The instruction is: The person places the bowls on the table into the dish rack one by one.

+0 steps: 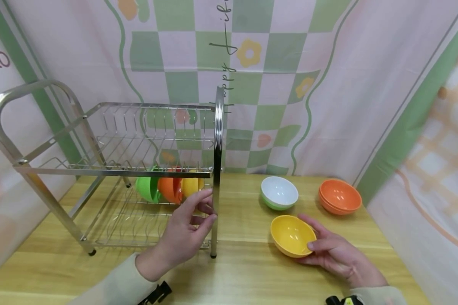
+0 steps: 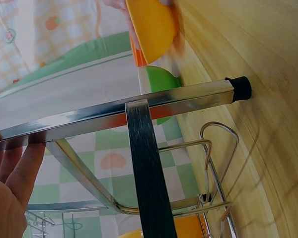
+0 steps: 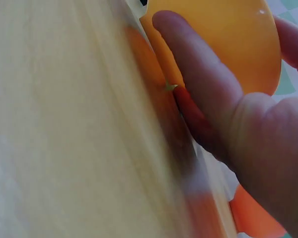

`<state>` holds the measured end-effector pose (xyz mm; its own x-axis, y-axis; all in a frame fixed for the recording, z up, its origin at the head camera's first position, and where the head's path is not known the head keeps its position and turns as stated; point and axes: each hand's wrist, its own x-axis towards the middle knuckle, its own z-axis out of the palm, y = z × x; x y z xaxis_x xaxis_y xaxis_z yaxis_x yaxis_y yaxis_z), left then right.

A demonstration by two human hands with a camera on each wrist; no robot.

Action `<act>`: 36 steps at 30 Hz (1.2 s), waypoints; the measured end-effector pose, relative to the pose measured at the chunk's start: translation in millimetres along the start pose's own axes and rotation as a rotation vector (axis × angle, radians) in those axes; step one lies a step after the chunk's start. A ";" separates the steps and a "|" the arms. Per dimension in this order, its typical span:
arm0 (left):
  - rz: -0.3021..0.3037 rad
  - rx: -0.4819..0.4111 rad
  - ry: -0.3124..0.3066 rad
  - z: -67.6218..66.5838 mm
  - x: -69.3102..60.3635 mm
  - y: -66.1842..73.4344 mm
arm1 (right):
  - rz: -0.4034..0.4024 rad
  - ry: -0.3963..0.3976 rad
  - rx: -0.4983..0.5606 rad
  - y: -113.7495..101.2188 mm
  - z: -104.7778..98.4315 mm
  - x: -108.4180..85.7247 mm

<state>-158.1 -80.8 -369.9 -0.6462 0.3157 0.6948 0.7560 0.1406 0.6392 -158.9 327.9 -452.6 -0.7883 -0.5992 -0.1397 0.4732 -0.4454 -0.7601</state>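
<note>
In the head view my right hand [image 1: 333, 254] grips a yellow bowl [image 1: 291, 235] by its right side, thumb at the rim and fingers around the outside. The right wrist view shows the yellow bowl [image 3: 218, 44] close up, tilted against the fingers. My left hand [image 1: 187, 231] is at the front right post of a two-tier metal dish rack [image 1: 116, 172], thumb and curled fingertips on the post. The left wrist view shows those fingers [image 2: 25, 171] at the post, partly hidden by it. On the lower tier stand a green bowl [image 1: 146, 184], an orange bowl [image 1: 169, 189] and another yellow bowl [image 1: 192, 183], on edge.
Behind the held bowl stands a green bowl with a white inside [image 1: 279, 192]. To its right are stacked orange bowls [image 1: 339, 197]. All stand on a wood-grain table [image 1: 248, 271]. A patterned cloth [image 1: 252, 89] hangs behind the table.
</note>
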 end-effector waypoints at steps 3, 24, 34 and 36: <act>-0.004 0.008 -0.001 -0.5 -0.1 0.4 | -0.003 -0.027 0.025 0.3 -1.7 0.4; -0.015 0.016 0.015 -1.3 -2.0 1.8 | 0.008 -0.123 0.078 -2.8 4.9 -0.3; -0.023 -0.024 0.048 5.1 -3.2 2.6 | -0.010 -0.113 -0.056 -7.5 27.4 -0.9; -0.017 -0.027 0.055 6.7 -3.5 2.5 | -0.018 -0.088 -0.112 -7.9 33.6 -1.3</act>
<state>-153.2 -75.3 -372.9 -0.6642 0.2610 0.7005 0.7423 0.1201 0.6592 -148.3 309.9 -425.1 -0.7563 -0.6501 -0.0728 0.4085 -0.3824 -0.8288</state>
